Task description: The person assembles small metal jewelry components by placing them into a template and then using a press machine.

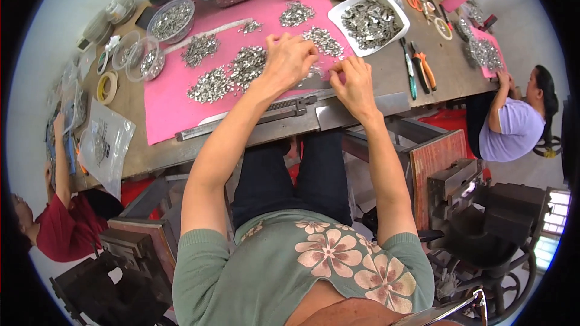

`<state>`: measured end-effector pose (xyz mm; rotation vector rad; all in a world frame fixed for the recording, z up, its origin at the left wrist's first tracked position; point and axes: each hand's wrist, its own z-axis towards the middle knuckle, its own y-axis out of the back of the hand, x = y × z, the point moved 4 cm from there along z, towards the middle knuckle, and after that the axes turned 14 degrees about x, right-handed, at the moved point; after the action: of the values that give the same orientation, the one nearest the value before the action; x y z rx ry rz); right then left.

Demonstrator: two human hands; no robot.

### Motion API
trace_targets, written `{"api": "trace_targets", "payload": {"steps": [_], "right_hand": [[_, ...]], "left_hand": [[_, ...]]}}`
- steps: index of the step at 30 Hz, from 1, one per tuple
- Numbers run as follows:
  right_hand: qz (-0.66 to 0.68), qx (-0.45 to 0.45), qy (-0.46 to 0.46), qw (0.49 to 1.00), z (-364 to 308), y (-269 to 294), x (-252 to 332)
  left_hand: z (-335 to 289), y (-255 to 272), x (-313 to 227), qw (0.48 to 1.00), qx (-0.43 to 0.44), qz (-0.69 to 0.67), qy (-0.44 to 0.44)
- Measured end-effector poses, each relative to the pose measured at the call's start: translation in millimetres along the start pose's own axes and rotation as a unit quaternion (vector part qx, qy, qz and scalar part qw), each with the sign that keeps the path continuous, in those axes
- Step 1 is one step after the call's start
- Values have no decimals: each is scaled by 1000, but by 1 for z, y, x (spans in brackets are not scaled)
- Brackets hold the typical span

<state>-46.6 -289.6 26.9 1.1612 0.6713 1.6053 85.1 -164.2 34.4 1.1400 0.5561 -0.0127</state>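
The left hand (291,59) is over the middle of the pink sheet (166,108), fingers curled inward; whether they pinch anything cannot be told. The right hand (355,84), near the sheet's right edge, has thumb and forefinger drawn close together; a piece between them cannot be made out. Small shiny metal pieces (314,71) lie loosely between the hands, behind the slotted metal bar (284,106) along the table's front edge. Such tiny flat pieces seem best taken singly with the fingertips, the wrists kept lifted so that nothing is dragged.

At the table's left end lie a clear plastic bag (112,139), overhanging the front edge, and a tape roll (107,87); a co-worker in a red top (69,229) sits beyond. Near the sheet's left edge stands a round clear tub (173,21) of pieces. The front piles (210,86) sit beside the left forearm, so a low sweep could scatter them. The white tray (407,24), at the sheet's right edge, limits the right hand's reach behind it. Farther right, orange-handled pliers (428,72) and a green-handled tool (412,75) lie near the front edge; a co-worker in lilac (513,122) sits at the right end.
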Motion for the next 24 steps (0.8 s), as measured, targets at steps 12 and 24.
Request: {"api": "trace_targets", "payload": {"steps": [12, 24], "right_hand": [[59, 81, 161, 982, -12, -18, 86], [-12, -50, -2, 999, -13, 6, 0]], "left_hand": [[-94, 29, 10, 996, 40, -5, 81], [-99, 26, 12, 997, 9, 27, 75]]}}
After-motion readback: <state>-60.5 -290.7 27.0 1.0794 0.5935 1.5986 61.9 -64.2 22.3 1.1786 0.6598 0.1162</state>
